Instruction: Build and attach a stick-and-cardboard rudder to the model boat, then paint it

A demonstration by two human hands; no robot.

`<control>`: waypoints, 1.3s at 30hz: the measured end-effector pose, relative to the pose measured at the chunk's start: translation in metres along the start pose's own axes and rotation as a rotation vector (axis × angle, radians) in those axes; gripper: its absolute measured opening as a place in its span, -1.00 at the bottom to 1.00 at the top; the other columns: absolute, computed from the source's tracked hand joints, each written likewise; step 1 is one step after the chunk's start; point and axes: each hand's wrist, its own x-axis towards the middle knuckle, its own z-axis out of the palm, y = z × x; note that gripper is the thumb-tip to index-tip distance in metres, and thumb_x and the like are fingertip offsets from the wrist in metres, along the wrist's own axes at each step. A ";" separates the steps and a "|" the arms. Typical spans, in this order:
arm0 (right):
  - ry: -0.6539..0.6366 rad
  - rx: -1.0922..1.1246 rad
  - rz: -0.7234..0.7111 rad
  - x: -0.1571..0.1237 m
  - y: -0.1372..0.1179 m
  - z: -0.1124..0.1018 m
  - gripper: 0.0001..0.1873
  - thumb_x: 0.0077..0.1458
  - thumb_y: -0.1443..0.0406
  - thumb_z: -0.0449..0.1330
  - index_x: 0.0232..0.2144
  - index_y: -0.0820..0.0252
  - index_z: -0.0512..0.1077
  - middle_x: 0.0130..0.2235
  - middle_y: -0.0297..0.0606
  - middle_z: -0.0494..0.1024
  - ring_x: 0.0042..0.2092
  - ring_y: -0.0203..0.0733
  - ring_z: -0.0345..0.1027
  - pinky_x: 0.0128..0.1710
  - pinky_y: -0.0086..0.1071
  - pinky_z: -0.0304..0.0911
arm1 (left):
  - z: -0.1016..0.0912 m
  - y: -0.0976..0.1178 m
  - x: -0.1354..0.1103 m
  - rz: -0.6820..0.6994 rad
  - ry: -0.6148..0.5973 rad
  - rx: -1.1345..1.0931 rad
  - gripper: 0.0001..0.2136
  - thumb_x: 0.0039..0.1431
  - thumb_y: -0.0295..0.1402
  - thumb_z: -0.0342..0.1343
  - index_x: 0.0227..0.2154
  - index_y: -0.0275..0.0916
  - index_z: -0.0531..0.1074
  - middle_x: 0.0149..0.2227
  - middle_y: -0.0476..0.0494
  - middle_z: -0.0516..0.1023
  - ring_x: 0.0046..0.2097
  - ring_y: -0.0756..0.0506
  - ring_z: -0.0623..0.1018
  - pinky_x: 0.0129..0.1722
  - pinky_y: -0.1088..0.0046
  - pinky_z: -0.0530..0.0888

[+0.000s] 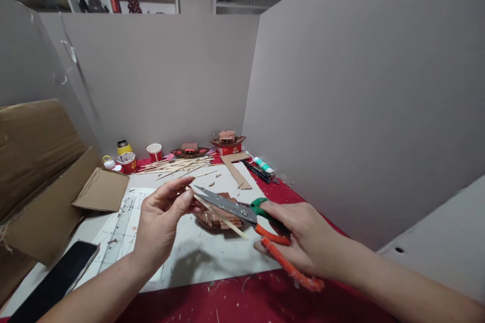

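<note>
My right hand (299, 232) grips a pair of scissors (231, 207) with one green and one orange handle loop, an orange strip trailing from the lower one. Their grey blades point left, toward my left hand (166, 212), and lie against a thin pale wooden strip (231, 226). Pinched between my left thumb and fingers, the strip slants down to the right below the blades. Under the scissors, partly covered by them, sits a brown wooden model boat (212, 219) on a white sheet (197, 262).
Behind lie a pile of thin sticks (178, 165), two finished-looking model boats (189, 150), paper cups (154, 151) and a yellow bottle (123, 147). Cardboard (49, 202) and a black phone (56, 280) are at left. A glue tube (263, 165) lies near the right partition (359, 86).
</note>
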 end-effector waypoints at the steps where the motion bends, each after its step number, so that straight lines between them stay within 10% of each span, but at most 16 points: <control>1: -0.009 -0.003 0.010 0.000 0.000 0.001 -0.69 0.14 0.04 0.15 -0.35 0.17 0.34 -0.54 -0.39 0.36 -0.57 -0.29 0.12 -0.54 -0.39 0.03 | 0.001 0.001 0.000 0.018 0.000 -0.014 -0.81 0.03 -0.38 0.35 -0.25 -0.17 0.58 -0.41 0.02 0.62 -0.43 0.05 0.60 -0.36 0.58 0.59; 39: 0.032 -0.057 -0.014 -0.003 0.006 0.013 -0.61 0.24 0.00 0.05 -0.37 0.19 0.38 -0.60 -0.35 0.43 -0.61 -0.31 0.22 -0.56 -0.39 -0.08 | -0.003 0.001 0.007 0.098 0.057 0.044 -0.90 0.01 -0.41 0.35 -0.40 -0.20 0.54 -0.46 0.04 0.59 -0.43 0.03 0.57 -0.35 0.54 0.53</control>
